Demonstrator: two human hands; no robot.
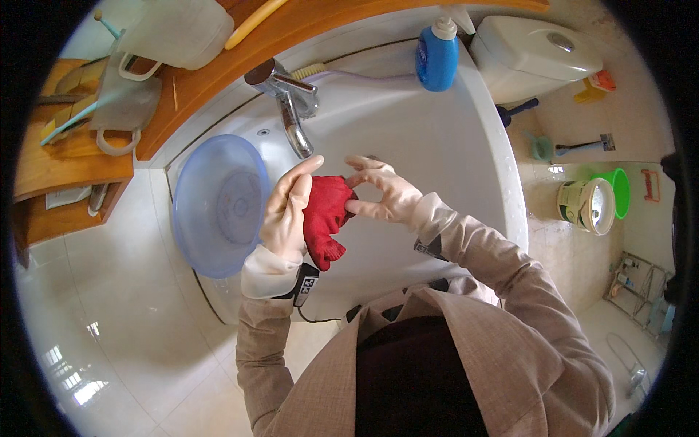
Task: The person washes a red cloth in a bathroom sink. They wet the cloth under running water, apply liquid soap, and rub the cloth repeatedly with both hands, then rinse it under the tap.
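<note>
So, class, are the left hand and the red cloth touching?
Touching: the head view shows the red cloth against the inner side of the left hand.

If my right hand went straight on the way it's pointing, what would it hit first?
Most likely the red cloth; your right hand seems to be at its edge, though depth is unclear. Beyond it is your left hand.

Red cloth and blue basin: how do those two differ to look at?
Colour: the red cloth is deep red; the blue basin is pale and see-through.
Shape: the cloth is small and bunched; the basin is wide and rounded.
Place: the cloth is between the left hand and right hand; the basin is at the white sink's left end.
</note>
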